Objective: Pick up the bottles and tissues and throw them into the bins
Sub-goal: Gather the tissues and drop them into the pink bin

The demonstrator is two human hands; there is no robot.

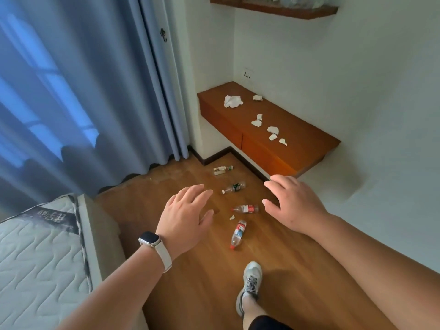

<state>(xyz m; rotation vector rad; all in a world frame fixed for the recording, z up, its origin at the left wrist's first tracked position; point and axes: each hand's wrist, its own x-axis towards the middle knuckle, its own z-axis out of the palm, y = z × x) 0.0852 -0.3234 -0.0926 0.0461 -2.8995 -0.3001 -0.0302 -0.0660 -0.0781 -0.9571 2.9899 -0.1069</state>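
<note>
Several empty plastic bottles lie on the wooden floor: a red-capped one [238, 234] nearest me, a red-labelled one [246, 208], a green-labelled one [233, 187], and a pale one [222, 170] near the corner. A small tissue scrap [232, 217] lies between the two red bottles. Several crumpled tissues, the largest [232, 101], sit on the wooden ledge [309, 141]. My left hand [184, 216] and my right hand [294, 206] hover above the floor with relaxed fingers, holding nothing. No bin is in view.
A mattress [40, 260] fills the lower left. Blue curtains [83, 91] hang at the left. White walls enclose the corner, with a shelf [273, 8] high up. My shoe [248, 285] stands on the floor behind the bottles.
</note>
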